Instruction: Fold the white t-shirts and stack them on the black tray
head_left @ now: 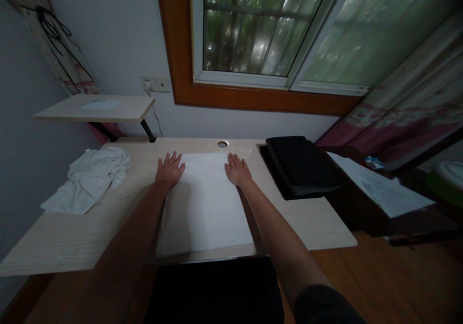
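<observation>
A white cloth [208,208] lies flat as a smooth rectangle on the pale wooden desk [123,232], its near edge close to the desk's front. My left hand [170,169] rests at its far left corner, fingers spread, palm down. At the far right corner my right hand [238,169] lies flat, fingers stretched out, touching the edge of the cloth. Neither hand grips anything. Off to the left, a crumpled white cloth [92,177] sits in a loose heap.
Right of the cloth lie black folders or flat cases [302,165], stacked. A raised shelf [126,108] with a paper on it stands at the back left. Behind the desk's round hole [223,144] is the wall. A large white sheet [376,184] covers part of a dark table at right.
</observation>
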The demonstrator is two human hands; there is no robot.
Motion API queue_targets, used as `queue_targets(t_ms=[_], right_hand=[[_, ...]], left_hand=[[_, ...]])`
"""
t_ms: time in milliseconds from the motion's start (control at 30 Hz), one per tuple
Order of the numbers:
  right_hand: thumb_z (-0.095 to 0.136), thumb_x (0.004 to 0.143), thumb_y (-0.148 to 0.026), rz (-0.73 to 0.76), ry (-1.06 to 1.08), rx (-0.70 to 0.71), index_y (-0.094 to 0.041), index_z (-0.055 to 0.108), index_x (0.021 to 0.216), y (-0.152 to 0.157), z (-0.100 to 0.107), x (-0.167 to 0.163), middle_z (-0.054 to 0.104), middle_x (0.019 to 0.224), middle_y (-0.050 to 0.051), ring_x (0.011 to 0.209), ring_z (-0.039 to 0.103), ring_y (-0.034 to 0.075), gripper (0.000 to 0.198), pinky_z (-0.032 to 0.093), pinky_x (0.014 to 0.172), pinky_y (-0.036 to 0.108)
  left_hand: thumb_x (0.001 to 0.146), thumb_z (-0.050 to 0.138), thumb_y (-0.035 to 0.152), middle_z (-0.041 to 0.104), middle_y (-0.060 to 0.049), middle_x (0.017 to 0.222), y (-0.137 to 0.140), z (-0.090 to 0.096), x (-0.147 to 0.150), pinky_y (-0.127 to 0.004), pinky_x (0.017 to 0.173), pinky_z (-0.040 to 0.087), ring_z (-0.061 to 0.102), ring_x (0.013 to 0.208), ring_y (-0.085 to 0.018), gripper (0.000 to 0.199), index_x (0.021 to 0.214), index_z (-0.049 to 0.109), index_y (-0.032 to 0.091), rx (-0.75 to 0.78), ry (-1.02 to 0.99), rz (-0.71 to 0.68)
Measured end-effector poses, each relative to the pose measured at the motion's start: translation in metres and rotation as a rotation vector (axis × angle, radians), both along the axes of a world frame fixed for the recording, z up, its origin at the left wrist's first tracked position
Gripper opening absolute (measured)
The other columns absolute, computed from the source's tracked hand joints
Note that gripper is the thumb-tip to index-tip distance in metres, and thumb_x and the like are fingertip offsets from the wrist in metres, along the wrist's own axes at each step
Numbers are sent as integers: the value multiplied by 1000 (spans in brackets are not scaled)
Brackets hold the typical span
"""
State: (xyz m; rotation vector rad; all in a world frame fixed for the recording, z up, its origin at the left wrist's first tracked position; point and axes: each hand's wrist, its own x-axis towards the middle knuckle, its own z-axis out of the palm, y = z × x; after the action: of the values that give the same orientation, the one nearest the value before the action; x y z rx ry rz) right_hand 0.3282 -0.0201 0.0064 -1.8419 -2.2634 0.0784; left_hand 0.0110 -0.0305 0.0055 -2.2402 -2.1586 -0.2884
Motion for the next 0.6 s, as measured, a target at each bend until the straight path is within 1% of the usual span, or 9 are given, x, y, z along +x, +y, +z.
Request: queue_targets(t_ms=[233,333,433,500,600], right_hand=[[27,106,-40,-38,3,83,-18,41,156,-9,-2,9,33,165,7,153,29,27,56,17,124,57],[28,106,-39,-56,-2,96,-19,44,154,-13,-2,13,35,164,8,152,31,29,54,18,123,60],[32,106,-38,-57,11,115,-19,46,153,-17,-2,18,38,163,9,151,33,29,52,20,122,58],[36,105,-36,-51,39,129,-18,49,150,-20,-1,21,42,161,9,150,36,28,50,22,123,54],[41,103,-33,-31,96,145,-18,56,144,-22,-2,28,49,156,9,147,40,28,46,26,122,50]], left_hand=[[103,27,49,25,-8,168,-1,2,0,-64,124,17,21,155,-35,63,159,35,22,-8,-6,2],[103,29,48,27,-8,167,-1,1,1,-65,123,17,23,155,-35,62,158,38,22,6,-14,-2],[102,34,43,34,-9,165,-3,0,1,-64,122,19,28,153,-35,58,155,44,22,66,-27,-5],[101,36,36,41,-8,161,-4,-2,-1,-62,122,21,34,151,-34,53,150,51,23,116,-62,8],[99,35,24,49,-9,156,-7,-4,-5,-57,121,27,43,145,-32,51,145,57,20,194,-141,7]])
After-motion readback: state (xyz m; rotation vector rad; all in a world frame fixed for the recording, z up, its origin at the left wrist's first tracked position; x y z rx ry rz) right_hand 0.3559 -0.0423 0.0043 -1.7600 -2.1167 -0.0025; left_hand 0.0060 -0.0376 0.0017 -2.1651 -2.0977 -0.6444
